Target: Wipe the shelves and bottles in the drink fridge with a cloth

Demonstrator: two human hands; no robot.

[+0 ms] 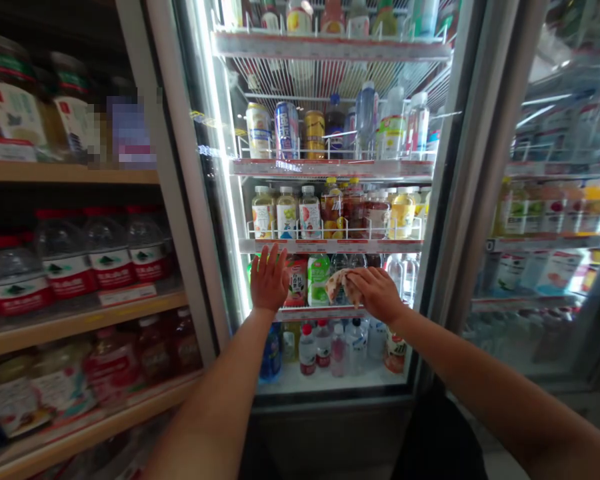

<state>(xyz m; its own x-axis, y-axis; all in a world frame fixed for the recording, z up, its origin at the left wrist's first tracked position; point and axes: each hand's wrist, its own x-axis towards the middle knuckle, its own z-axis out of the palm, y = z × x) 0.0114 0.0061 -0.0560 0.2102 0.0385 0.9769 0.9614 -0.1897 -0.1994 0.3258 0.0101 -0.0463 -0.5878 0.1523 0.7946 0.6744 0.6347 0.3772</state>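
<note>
In the head view a lit drinks fridge with a glass door (325, 390) stands straight ahead. My left hand (270, 279) is raised in front of the glass, fingers spread and holding nothing; whether it touches the pane I cannot tell. My right hand (377, 293) has its fingers closed on a crumpled, pale patterned cloth (345, 287), held at about the same height. Behind the hands are a dark-labelled bottle (296, 283) and a green bottle (319, 280) on a fridge shelf. Above them runs a shelf of juice bottles (287, 212).
Wooden shelves (130, 303) with red-capped water bottles (60, 253) stand close on the left. A metal door frame (473, 200) separates this fridge from another drinks fridge (540, 267) on the right. Cans (286, 130) and bottles fill the upper shelves.
</note>
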